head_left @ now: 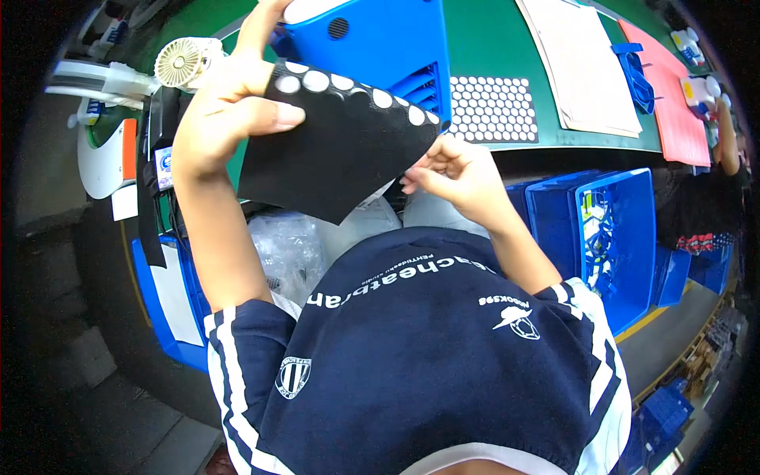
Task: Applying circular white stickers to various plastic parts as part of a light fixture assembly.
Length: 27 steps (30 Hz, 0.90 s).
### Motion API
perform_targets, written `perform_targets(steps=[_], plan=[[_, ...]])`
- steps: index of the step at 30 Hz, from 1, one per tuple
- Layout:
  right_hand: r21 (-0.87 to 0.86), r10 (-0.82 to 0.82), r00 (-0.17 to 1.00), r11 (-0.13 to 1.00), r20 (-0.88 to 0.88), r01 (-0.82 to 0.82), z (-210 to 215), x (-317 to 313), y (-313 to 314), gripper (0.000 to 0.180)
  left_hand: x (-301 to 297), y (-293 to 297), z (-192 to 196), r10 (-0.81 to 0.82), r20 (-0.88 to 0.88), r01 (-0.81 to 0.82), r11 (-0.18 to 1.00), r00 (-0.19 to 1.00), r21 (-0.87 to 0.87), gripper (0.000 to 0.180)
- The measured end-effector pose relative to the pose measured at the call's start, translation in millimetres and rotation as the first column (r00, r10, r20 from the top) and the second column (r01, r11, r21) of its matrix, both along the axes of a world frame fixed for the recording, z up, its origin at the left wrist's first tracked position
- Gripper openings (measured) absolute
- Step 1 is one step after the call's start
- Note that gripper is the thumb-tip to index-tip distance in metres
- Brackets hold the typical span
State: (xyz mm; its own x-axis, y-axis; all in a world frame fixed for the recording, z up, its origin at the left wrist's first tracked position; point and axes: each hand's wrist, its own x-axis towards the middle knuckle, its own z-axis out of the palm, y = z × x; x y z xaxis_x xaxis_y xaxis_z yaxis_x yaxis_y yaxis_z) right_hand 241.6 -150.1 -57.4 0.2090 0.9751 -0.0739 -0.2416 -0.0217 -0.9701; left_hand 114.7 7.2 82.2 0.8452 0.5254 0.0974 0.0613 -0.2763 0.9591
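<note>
A black sheet (332, 142) is held up in front of me above the near edge of the green table. White round dots (316, 81) run in a row along its far edge. My left hand (229, 119) grips the sheet's left side, thumb flat on the near face and the other fingers partly hidden behind it. At the sheet's right edge, the fingers of my right hand (455, 176) are pinched together against the corner. Just beyond, a second dark sheet covered with white dots (492, 108) lies flat on the table, beside a blue plastic bin (372, 39).
Papers (578, 63) and a pink sheet (669, 103) with blue-framed glasses (633, 79) lie on the right. A small fan (184, 62) stands at the left. Below the table, a blue crate (633, 261) holds small parts; clear plastic bags (285, 249) are near my lap. Another person's arm (726, 138) shows far right.
</note>
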Motion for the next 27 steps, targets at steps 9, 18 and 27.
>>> perform_targets(steps=[9, 18, 27], plan=[[0.133, -0.101, 0.990, 0.985, -0.096, 0.113, -8, -10, 9, 0.012, -2, 1, -6, 0.054, 0.081, -0.051, 0.998, 0.995, -0.041, 0.113], [0.130, -0.214, 0.976, 0.967, -0.041, 0.218, -9, -21, 10, 0.011, -6, 0, -9, 0.106, 0.096, -0.107, 0.994, 0.990, 0.006, 0.117], [0.176, -0.269, 0.962, 0.946, -0.047, 0.273, -11, -26, 12, 0.010, -5, 3, -12, 0.074, 0.113, -0.078, 0.996, 0.991, 0.033, 0.118]])
